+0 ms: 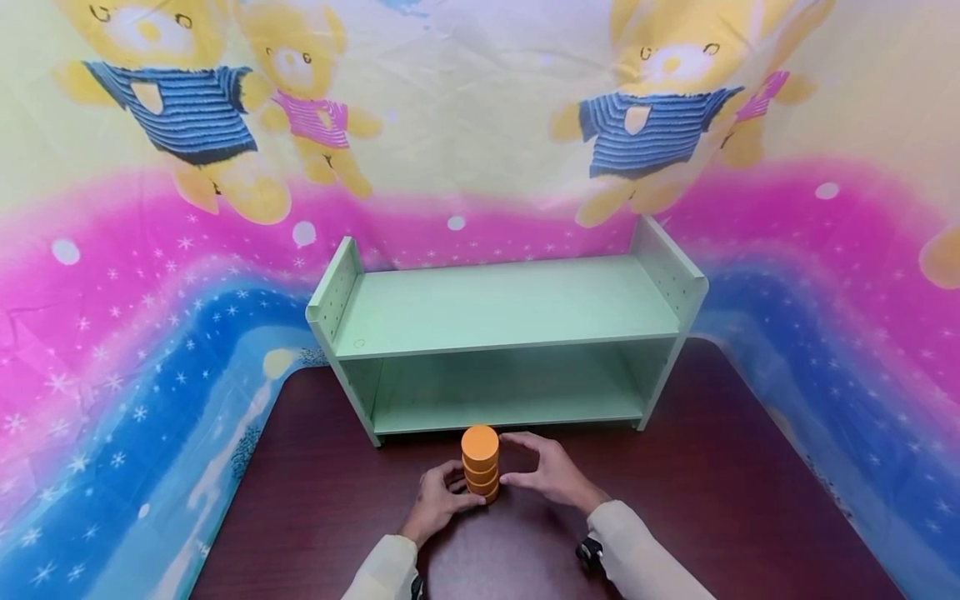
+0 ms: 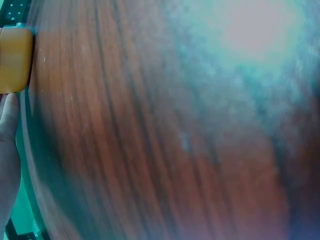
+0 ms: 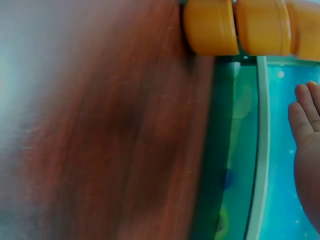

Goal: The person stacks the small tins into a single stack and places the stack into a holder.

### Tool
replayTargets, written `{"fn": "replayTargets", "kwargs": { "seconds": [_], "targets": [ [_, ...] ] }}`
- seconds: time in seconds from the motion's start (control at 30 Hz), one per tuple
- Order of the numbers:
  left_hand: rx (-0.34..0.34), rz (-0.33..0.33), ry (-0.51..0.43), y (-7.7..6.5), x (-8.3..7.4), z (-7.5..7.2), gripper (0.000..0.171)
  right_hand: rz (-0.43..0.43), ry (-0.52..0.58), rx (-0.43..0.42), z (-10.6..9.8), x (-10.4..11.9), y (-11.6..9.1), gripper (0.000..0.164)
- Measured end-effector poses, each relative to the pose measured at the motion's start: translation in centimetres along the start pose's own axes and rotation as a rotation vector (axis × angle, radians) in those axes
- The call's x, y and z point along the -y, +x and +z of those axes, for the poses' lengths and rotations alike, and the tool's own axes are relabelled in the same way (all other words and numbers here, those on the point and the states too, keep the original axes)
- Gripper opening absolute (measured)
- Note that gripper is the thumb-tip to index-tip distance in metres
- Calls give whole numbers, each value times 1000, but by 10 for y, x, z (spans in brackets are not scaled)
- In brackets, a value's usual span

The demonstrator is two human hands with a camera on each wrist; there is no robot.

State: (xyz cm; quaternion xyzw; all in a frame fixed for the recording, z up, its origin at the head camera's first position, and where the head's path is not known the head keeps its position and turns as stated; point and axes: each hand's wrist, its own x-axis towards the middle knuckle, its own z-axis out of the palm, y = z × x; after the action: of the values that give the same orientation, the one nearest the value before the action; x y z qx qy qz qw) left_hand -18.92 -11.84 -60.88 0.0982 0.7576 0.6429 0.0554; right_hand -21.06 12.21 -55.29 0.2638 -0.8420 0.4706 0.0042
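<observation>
Orange, smooth and faintly glossy, the stack of short cylinders (image 1: 481, 467) stood upright on the dark red-brown surface (image 1: 517, 554), just in front of the pale green shelf (image 1: 495, 308). The stacking looked largely done: apparently four pieces rose in a column, flat disc uppermost, the tiers a little out of line. Letting go seemed left, as both hands were at the column; whether more pieces belonged on it could not be told.

The left grip (image 1: 438, 502) held the base, thumb across the front and fingers curled at its side. The right grip (image 1: 553, 472) was wide, thumb and fingers parted just beside the column; whether a tip touched it was unclear.

In the right wrist view the pieces showed rounded edges and narrow seams. The surface had streaked, wood-like grain and a bright glare. The shelf was of flat boards, its side panels dotted with small holes, before a creased, bear-printed cloth (image 1: 465, 125).
</observation>
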Motion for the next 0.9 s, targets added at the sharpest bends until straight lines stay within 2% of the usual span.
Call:
{"fn": "replayTargets", "kwargs": {
  "seconds": [0.2, 0.43, 0.7, 0.9],
  "targets": [
    [26, 44, 19, 0, 1, -2, 58, 25, 2, 33, 4, -8, -5, 61],
    [37, -47, -5, 0, -2, -4, 61, 11, -15, 42, 12, -20, -9, 57],
    [60, -58, -30, 0, 1, -6, 63, 61, 32, 87, 21, -27, -10, 59],
    [80, -50, -40, 0, 2, -7, 61, 50, 10, 103, 27, -30, -9, 57]
  ]
}}
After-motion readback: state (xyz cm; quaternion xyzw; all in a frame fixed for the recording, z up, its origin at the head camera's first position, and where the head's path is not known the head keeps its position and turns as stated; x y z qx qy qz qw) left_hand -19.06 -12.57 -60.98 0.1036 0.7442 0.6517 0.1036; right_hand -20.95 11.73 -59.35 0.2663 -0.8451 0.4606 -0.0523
